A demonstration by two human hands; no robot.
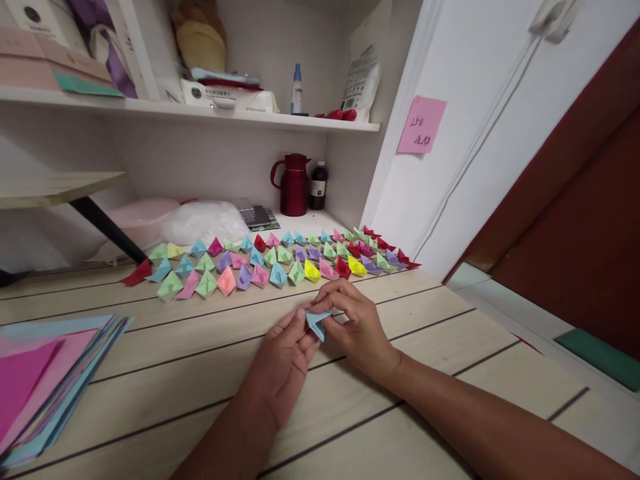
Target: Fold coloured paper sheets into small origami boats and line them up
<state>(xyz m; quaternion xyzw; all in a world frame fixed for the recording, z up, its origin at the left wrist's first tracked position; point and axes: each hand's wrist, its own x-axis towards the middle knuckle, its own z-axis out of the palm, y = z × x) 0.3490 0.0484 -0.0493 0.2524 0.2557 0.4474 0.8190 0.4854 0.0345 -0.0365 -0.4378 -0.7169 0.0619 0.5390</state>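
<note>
Between my two hands, above the middle of the wooden table, is a small light-blue folded paper. My left hand pinches its left side, thumb on top and fingers beneath. On the right side, my right hand grips the paper between thumb and curled fingers. Part of the paper is covered by the fingers. Just beyond my hands stand several rows of small folded paper boats in many colours, among them a yellow paper boat and a blue paper boat.
A stack of coloured paper sheets lies at the left. Behind the boats, a white shelf unit holds a red jug, a dark bottle and a plastic bag. A pink note sticks to the wall.
</note>
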